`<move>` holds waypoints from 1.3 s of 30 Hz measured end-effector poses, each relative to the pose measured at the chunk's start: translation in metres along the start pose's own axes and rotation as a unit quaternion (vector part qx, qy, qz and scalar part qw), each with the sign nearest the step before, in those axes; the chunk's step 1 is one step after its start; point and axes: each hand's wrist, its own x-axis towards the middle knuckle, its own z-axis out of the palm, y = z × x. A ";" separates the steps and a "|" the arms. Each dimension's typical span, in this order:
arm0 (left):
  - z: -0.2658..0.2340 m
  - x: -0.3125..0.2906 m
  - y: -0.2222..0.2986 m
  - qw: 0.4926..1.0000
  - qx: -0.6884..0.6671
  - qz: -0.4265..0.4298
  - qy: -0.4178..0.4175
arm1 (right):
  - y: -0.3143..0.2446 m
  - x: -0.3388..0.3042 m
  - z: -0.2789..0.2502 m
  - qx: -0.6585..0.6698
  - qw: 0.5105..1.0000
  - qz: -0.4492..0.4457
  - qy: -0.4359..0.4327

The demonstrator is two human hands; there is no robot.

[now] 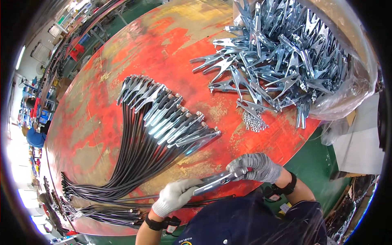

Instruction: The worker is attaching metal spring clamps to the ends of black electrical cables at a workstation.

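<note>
Near the table's front edge I hold a silver metal ground clamp with black parts along it. My left hand, in a white glove, is closed round its handle end and a black cable. My right hand, in a grey knitted glove, grips the other end, where a small red bit shows; the fingers partly hide it. Beyond my hands lies a row of similar clamps fixed to black cables, fanned side by side on the table.
A large heap of loose metal clamps spills from plastic wrapping at the far right. Small metal rings lie in front of it. More black cables lie at the near left. The worn red tabletop has a curved edge.
</note>
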 end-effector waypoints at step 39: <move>-0.010 -0.002 0.001 0.999 0.014 -0.001 0.032 | 0.026 0.021 0.032 0.145 0.988 0.054 -0.009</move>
